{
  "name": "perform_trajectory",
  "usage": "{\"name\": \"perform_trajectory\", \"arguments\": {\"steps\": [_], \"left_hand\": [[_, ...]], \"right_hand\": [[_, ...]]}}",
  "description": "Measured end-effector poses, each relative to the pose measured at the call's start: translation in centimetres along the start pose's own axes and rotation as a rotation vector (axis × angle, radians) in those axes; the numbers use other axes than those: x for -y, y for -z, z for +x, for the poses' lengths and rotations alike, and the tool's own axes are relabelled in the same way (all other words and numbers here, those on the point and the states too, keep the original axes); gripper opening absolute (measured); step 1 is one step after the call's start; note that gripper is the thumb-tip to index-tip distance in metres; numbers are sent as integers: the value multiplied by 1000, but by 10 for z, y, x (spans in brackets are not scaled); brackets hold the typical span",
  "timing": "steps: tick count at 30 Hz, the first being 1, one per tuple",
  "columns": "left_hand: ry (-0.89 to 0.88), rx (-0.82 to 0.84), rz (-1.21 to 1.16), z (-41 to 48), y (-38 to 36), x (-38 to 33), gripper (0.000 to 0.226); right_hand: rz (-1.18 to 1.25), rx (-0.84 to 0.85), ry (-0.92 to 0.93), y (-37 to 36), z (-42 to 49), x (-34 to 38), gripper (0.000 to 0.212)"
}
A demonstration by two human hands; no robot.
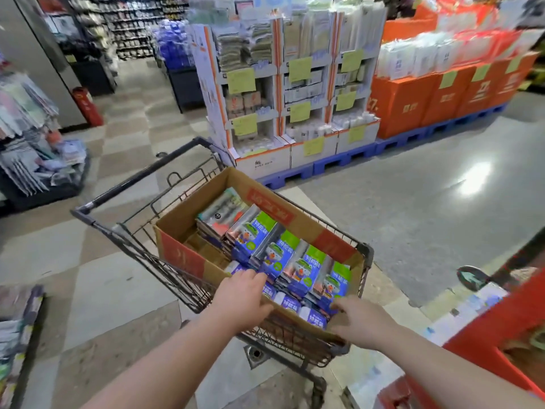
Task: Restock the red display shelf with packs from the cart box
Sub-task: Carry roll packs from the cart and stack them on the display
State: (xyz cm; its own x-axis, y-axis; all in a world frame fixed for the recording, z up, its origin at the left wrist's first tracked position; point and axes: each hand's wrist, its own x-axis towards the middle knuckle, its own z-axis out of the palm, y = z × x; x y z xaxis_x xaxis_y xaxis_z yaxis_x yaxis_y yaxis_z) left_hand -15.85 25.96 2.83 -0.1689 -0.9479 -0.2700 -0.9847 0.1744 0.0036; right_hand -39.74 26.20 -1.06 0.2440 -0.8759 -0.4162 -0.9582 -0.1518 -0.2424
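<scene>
Though partly offscreen, red display shelf (pixel 486 329).

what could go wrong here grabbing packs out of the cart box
The packs lean in a loose row, so pulling some may topple the rest into the bare end of the box. The left hand and right hand both reach over the near rim of the cart; leaning there might roll it away.
</scene>
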Motion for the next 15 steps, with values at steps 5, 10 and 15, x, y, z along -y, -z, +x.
{"name": "perform_trajectory", "arguments": {"steps": [5, 10, 15], "left_hand": [[-28, 73, 43, 32, -10, 52, 59], [-63, 124, 68, 62, -25, 77, 60], [-56, 153, 48, 96, -35, 93, 54]], "right_hand": [[78, -19, -112, 1, 37, 25, 59], [88, 52, -170, -9, 62, 41, 47], [143, 127, -159, -14, 103, 49, 47]]}}
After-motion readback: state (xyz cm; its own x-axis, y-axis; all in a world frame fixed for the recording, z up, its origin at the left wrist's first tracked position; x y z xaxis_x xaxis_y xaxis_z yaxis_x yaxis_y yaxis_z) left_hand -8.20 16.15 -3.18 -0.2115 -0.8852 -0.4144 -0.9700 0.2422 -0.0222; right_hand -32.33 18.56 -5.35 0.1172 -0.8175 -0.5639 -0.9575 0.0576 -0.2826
